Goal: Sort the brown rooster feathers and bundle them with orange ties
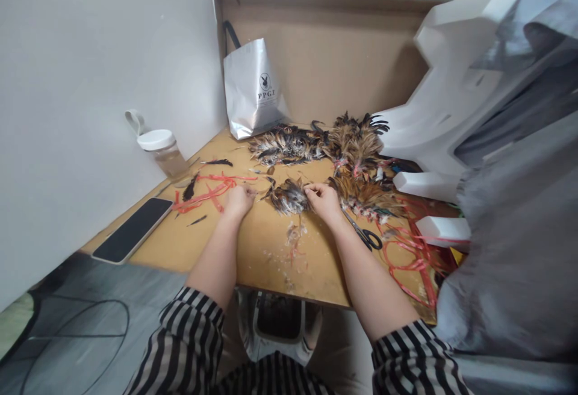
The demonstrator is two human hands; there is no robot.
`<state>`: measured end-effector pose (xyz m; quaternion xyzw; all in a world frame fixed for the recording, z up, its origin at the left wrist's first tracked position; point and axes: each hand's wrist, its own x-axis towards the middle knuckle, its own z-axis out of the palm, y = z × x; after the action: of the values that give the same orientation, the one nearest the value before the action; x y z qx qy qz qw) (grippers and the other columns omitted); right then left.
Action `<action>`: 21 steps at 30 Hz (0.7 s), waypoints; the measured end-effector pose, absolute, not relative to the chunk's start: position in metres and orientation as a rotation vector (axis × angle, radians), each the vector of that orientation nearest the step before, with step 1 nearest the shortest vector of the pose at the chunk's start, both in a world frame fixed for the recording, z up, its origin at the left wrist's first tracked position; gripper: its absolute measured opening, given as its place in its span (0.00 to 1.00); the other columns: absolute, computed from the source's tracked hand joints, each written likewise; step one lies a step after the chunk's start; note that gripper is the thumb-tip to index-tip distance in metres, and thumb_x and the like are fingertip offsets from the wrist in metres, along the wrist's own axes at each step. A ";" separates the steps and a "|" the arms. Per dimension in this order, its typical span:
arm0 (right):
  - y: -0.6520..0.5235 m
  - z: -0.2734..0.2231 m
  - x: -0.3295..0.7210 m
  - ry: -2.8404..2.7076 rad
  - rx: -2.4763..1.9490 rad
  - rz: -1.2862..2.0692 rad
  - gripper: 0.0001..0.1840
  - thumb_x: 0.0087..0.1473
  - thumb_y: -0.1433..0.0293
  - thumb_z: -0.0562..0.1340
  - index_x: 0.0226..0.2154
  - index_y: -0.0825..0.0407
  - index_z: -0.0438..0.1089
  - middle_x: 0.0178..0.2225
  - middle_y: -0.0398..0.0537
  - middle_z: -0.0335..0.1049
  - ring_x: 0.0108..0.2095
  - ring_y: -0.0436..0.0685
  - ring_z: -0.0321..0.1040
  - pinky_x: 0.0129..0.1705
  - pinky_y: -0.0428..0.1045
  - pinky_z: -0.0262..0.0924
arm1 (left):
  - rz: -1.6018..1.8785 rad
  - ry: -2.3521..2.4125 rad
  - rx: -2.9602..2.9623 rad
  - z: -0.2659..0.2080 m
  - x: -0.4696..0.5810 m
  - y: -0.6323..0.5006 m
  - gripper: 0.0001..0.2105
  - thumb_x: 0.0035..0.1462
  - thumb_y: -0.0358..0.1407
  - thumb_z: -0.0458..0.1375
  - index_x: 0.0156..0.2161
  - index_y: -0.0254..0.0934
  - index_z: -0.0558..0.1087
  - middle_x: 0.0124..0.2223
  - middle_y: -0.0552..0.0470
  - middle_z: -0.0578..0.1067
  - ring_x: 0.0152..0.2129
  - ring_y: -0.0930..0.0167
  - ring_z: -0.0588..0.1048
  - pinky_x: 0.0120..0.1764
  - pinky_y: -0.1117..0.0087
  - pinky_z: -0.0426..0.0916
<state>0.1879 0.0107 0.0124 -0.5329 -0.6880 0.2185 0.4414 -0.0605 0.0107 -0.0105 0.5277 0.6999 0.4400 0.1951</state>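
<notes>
A small pile of grey, white and black feathers [289, 196] lies on the brown tabletop between my hands. At its right edge, my right hand [324, 201] has thumb and forefinger pinched on feathers. My left hand [240, 201] is closed on the pile's left side, fingertips together; whatever they may hold is too small to make out. Beside the left hand lie loose red plastic strips [210, 190]. A brown feather bundle [368, 193] with a pale, pinkish base rests just right of my right hand, and black-handled scissors [363, 231] lie below it, partly hidden by my wrist.
Behind are a dark feather row [289, 145] and a brown feather bundle [354, 142]. A silver bag [253, 91] stands at the back. On the left are a white-lidded jar [167, 154] and a phone [133, 229]. Red strips [413, 262] and white foam [433, 106] are at right.
</notes>
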 end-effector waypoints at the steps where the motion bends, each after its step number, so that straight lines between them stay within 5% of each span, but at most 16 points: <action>1: 0.010 0.012 0.188 -1.707 -1.318 0.544 0.16 0.45 0.66 0.54 0.30 0.56 0.74 0.29 0.49 0.73 0.29 0.53 0.67 0.35 0.46 0.59 | 1.171 2.060 1.515 -0.009 -0.060 0.010 0.01 0.39 0.31 0.59 0.21 0.38 0.72 0.24 0.45 0.74 0.27 0.64 0.72 0.33 0.68 0.62; 8: 0.011 0.010 0.188 -1.672 -1.291 0.545 0.15 0.45 0.66 0.55 0.29 0.57 0.74 0.28 0.49 0.73 0.27 0.53 0.67 0.33 0.46 0.59 | 0.968 2.132 1.731 0.002 -0.057 0.003 0.14 0.47 0.40 0.55 0.39 0.37 0.73 0.36 0.48 0.75 0.33 0.69 0.72 0.36 0.71 0.63; 14: 0.012 0.011 0.190 -1.675 -1.299 0.538 0.14 0.45 0.67 0.56 0.29 0.56 0.74 0.27 0.49 0.73 0.27 0.53 0.66 0.32 0.46 0.58 | 0.679 2.033 1.832 0.001 -0.054 0.001 0.09 0.44 0.38 0.58 0.32 0.37 0.75 0.32 0.48 0.75 0.30 0.67 0.72 0.33 0.71 0.62; 21: 0.007 0.010 0.182 -1.711 -1.253 0.559 0.13 0.45 0.68 0.55 0.29 0.55 0.73 0.28 0.48 0.73 0.28 0.52 0.66 0.32 0.46 0.58 | 1.137 2.307 1.685 -0.004 -0.055 0.009 0.11 0.50 0.34 0.51 0.37 0.36 0.74 0.37 0.43 0.74 0.34 0.64 0.71 0.37 0.67 0.62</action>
<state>0.1818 0.0069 0.0098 -0.5082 -0.6941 0.2267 0.4567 -0.0550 0.0086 -0.0042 0.5478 0.7498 0.3697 0.0334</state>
